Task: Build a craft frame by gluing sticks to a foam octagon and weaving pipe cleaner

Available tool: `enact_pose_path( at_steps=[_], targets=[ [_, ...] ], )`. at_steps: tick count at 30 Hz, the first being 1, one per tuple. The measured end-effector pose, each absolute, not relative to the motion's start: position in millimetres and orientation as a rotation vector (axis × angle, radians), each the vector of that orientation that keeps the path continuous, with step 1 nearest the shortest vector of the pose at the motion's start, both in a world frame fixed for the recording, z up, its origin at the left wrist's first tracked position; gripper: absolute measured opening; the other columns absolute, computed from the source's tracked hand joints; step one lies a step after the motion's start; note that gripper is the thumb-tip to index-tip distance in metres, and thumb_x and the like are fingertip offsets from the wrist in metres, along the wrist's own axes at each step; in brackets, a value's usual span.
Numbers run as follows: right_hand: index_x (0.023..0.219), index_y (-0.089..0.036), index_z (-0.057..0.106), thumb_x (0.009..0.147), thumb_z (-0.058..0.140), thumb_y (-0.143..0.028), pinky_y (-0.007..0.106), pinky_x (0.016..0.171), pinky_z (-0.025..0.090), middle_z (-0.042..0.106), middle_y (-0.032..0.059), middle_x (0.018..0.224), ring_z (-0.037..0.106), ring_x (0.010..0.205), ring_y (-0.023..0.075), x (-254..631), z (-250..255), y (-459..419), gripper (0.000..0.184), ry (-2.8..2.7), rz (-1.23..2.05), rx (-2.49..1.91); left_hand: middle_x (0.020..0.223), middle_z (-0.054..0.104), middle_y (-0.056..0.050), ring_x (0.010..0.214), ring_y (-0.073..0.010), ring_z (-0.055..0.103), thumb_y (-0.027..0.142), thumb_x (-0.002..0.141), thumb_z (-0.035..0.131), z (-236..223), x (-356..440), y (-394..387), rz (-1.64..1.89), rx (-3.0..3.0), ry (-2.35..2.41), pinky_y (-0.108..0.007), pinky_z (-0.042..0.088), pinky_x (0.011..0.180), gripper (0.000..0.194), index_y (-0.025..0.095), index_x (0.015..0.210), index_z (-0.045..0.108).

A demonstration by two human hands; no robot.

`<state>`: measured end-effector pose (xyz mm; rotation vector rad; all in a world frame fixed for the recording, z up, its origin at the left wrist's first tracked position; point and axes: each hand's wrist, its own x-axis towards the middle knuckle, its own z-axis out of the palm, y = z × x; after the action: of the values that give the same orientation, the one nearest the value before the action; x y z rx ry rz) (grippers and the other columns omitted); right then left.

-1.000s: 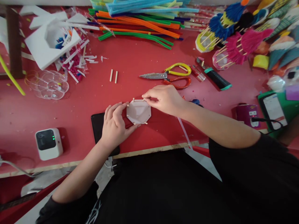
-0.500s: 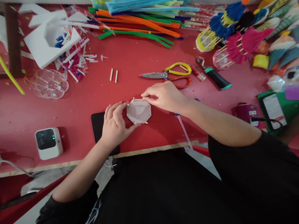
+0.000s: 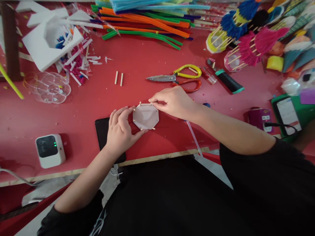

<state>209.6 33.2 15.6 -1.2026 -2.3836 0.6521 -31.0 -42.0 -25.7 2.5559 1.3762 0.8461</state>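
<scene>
On the bright phone [image 3: 289, 114], words are too tiny to read. A white tray [image 3: 146, 117] sits between the left hand [image 3: 121, 129], holding its side, and the right hand [image 3: 172, 101], pinching a stick [image 3: 151, 104] at its edge.

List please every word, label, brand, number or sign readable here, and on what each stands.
No text can be read for certain.
Phone screen: tiny lines, too small to read.
Purple box: pale marks, too small to read.
White device: faint mark on its dark panel, too blurred.
Black shirt: white print, no letters legible.
</scene>
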Motion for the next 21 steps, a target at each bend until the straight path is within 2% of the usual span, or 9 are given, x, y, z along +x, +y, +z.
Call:
enact_pose_path(
  at_steps=[7, 14, 19, 21],
  targets=[
    [0.092, -0.019, 0.078, 0.091, 0.061, -0.019, 0.031, 0.077, 0.053, 0.081, 0.0037, 0.090, 0.075, 0.084, 0.0200, 209.8, 15.3, 34.2, 0.017, -2.420, 0.605, -1.203, 0.132, 0.062, -0.023, 0.130, -0.0389, 0.058, 0.062, 0.084, 0.071, -29.2, -32.2, -43.5, 0.771, 2.483, 1.424, -0.059, 0.040, 0.114, 0.087, 0.014, 0.146, 0.033],
    [0.090, -0.019, 0.078, 0.091, 0.061, -0.018, 0.030, 0.077, 0.054, 0.081, 0.0035, 0.091, 0.075, 0.084, 0.0193, 210.2, 16.8, 33.0, 0.017, -2.411, 0.637, -1.205, 0.134, 0.061, -0.024, 0.130, -0.0393, 0.058, 0.056, 0.084, 0.072, -29.3, -32.8, -43.2, 0.774, 2.500, 1.391, -0.060, 0.039, 0.114, 0.087, 0.013, 0.147, 0.031],
    [0.088, -0.019, 0.077, 0.092, 0.060, -0.019, 0.031, 0.077, 0.053, 0.079, 0.0040, 0.087, 0.073, 0.079, 0.0180, 208.8, 14.9, 30.7, 0.017, -2.410, 0.650, -1.240, 0.131, 0.063, -0.023, 0.128, -0.0381, 0.060, 0.058, 0.084, 0.072, -27.3, -32.1, -42.7, 0.787, 2.532, 1.405, -0.058, 0.042, 0.112, 0.087, 0.013, 0.147, 0.031],
    [0.093, -0.019, 0.077, 0.092, 0.060, -0.019, 0.032, 0.079, 0.053, 0.079, 0.0040, 0.089, 0.072, 0.080, 0.0178, 209.5, 18.6, 31.9, 0.017, -2.429, 0.677, -1.220, 0.129, 0.063, -0.023, 0.126, -0.0377, 0.061, 0.058, 0.085, 0.071, -26.3, -31.7, -42.6, 0.803, 2.559, 1.399, -0.057, 0.044, 0.111, 0.087, 0.012, 0.147, 0.032]
  ],
)
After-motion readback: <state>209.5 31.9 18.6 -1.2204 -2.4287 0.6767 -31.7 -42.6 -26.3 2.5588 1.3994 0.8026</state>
